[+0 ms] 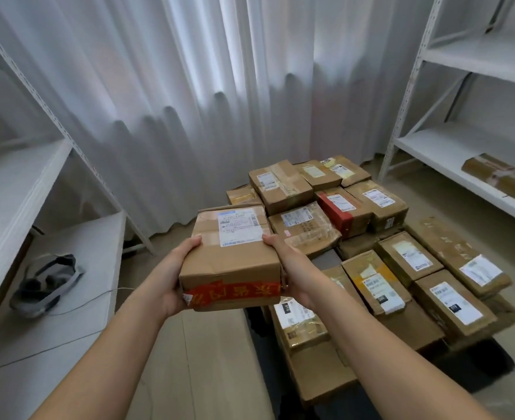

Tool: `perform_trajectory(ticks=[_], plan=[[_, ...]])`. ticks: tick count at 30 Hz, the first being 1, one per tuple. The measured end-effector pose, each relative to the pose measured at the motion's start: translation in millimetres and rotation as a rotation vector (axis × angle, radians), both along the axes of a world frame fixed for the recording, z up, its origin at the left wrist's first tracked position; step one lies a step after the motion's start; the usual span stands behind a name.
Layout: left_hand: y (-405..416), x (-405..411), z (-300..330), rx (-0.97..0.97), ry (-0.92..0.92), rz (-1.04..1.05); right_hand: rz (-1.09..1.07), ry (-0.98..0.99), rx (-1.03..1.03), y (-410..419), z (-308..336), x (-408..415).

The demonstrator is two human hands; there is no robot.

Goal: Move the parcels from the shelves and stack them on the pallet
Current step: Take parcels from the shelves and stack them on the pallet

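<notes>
Cardboard parcel (231,256) is mid-carry, off the floor, at 6 o'clock of the pile, clamped between both hands. Left hand (171,277) cups the left side, thumb on the top edge, fingers wrapped under; right hand (292,269) mirrors it on the right side, thumb on top, fingers hidden behind the box. Both are closed firmly around the one parcel, nothing else held. Opposed side grip keeps the box level and label-up, and leaves the bottom free for set-down. Red tape band (235,294) runs across the near face. Pallet (474,371) sits on the floor at 3 o'clock of the held box, dark edge only visible under the stack. Stacked parcels (368,237) already cover most of it, partly two layers deep, flat faces up so later boxes seat stably. Likely step: transit to pallet, placement not yet done. A low gap (327,262) shows at centre of the pile, just beyond the right hand; plausible drop spot, judgement only. One long parcel (501,174) remains on the right shelf (425,150) at 2 o'clock, so task isn't finished. Left shelf (23,177) at 9 o'clock holds a grey headset (48,283) with cable, not a parcel. White curtain (189,86) at 12 o'clock.
</notes>
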State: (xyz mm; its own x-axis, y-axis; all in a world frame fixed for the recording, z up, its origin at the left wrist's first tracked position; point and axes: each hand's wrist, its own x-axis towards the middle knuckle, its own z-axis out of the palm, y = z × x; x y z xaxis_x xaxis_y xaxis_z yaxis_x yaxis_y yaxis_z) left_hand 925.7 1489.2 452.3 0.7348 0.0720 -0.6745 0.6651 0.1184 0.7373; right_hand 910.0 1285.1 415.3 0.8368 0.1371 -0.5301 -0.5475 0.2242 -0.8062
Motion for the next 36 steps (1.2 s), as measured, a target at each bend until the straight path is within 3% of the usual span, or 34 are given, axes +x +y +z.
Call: perform_trajectory(ticks=[15, 24, 36], plan=[[41, 156, -25, 0.002, 0.102, -0.405, -0.471, 0.103, -0.002, 74, -24, 61], [4, 161, -58, -0.045, 0.208, -0.514, -0.609, 0.253, -0.032, 49, -46, 48], [-49, 154, -100, 0.022, 0.242, -0.634, -0.705, 0.361, 0.111, 6, -113, 44]])
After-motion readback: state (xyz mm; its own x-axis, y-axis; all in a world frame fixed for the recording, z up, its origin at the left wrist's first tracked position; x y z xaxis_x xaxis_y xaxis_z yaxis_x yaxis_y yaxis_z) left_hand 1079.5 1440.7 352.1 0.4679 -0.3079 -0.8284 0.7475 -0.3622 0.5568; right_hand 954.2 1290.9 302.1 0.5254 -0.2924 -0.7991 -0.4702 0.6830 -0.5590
